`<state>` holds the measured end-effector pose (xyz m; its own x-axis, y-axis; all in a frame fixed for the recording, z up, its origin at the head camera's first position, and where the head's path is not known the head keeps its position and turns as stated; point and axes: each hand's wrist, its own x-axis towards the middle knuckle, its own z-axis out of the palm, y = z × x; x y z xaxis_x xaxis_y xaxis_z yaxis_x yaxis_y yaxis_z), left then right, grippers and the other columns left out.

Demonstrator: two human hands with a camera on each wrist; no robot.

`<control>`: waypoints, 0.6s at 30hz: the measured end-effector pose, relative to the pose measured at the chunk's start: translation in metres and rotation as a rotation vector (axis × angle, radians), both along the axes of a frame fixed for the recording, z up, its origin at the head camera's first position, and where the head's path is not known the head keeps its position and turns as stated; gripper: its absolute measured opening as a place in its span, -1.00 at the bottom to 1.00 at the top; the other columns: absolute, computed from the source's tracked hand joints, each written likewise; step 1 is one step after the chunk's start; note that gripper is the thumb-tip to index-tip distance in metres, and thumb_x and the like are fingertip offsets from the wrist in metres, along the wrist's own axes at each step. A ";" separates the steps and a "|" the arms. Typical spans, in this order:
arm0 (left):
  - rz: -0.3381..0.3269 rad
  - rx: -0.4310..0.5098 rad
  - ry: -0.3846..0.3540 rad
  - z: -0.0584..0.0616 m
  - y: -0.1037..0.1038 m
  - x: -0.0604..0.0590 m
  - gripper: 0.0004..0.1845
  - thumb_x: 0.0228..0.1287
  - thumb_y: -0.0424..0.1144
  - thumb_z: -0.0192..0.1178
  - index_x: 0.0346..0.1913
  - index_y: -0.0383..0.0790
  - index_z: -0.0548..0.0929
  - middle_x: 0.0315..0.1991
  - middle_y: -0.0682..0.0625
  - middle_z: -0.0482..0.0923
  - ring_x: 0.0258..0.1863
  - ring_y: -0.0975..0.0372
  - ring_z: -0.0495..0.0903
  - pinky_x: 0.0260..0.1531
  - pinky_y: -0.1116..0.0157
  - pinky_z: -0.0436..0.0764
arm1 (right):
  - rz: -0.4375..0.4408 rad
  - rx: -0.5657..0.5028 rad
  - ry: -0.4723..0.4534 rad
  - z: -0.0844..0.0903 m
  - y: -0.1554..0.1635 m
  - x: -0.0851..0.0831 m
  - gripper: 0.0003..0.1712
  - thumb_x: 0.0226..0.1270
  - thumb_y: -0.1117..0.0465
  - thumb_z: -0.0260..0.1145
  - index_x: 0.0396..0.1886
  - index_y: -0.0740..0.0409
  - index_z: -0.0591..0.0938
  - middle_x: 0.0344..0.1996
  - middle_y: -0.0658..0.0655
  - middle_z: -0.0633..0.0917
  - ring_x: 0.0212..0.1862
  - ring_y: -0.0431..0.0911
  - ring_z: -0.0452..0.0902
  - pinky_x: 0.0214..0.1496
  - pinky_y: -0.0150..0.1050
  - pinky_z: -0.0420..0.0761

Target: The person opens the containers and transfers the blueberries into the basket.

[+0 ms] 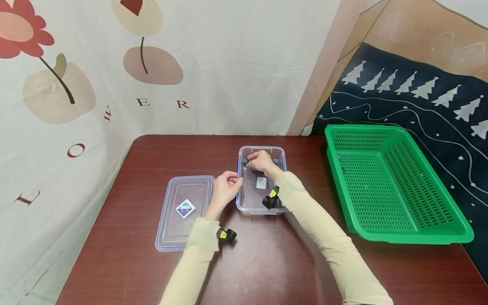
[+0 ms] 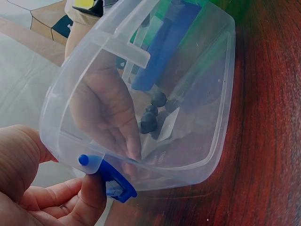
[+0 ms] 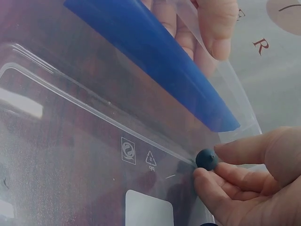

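Blueberries sat at the far end of the clear plastic box (image 1: 261, 199) on the table (image 1: 126, 254); my right hand (image 1: 261, 162) pinched one blueberry (image 3: 206, 158) between thumb and fingertips. It looked small, light and soft, so I judged a gentle pinch best. My left hand (image 1: 225, 189) gripped the box's left rim at its blue latch (image 2: 114, 181), steadying the thin, slippery wall.
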<state>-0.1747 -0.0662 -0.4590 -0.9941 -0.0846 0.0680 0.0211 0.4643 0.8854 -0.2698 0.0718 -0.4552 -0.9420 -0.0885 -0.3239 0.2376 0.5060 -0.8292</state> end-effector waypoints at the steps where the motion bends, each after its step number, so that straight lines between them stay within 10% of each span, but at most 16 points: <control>1: -0.001 0.000 -0.002 0.000 0.000 0.000 -0.79 0.08 -0.35 0.25 -0.26 -0.45 0.62 -0.44 -0.19 0.64 -0.49 0.13 0.58 -0.48 0.38 0.52 | 0.003 0.008 -0.002 -0.002 0.000 -0.002 -0.68 0.08 0.41 0.33 -0.10 0.29 0.66 -0.21 0.23 0.70 -0.25 -0.03 0.64 -0.20 -0.28 0.58; 6: -0.004 -0.003 -0.002 0.001 0.000 0.001 -0.79 0.08 -0.35 0.25 -0.25 -0.45 0.62 -0.44 -0.19 0.64 -0.49 0.13 0.58 -0.48 0.37 0.53 | 0.022 0.002 0.032 -0.015 0.001 -0.009 -0.81 -0.01 0.40 0.40 -0.32 0.23 0.68 -0.43 0.13 0.69 -0.41 -0.12 0.60 -0.32 -0.31 0.58; 18: 0.002 -0.004 0.005 0.000 0.000 0.000 -0.80 0.08 -0.35 0.26 -0.26 -0.44 0.62 -0.45 -0.18 0.64 -0.50 0.13 0.59 -0.48 0.39 0.52 | 0.029 0.017 -0.060 0.003 -0.006 0.005 -0.77 0.02 0.44 0.40 -0.26 0.36 0.65 -0.25 0.22 0.69 -0.44 -0.14 0.62 -0.29 -0.35 0.62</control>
<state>-0.1748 -0.0662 -0.4594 -0.9936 -0.0859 0.0734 0.0248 0.4679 0.8834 -0.2648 0.0654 -0.4521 -0.9179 -0.1094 -0.3815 0.2716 0.5277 -0.8049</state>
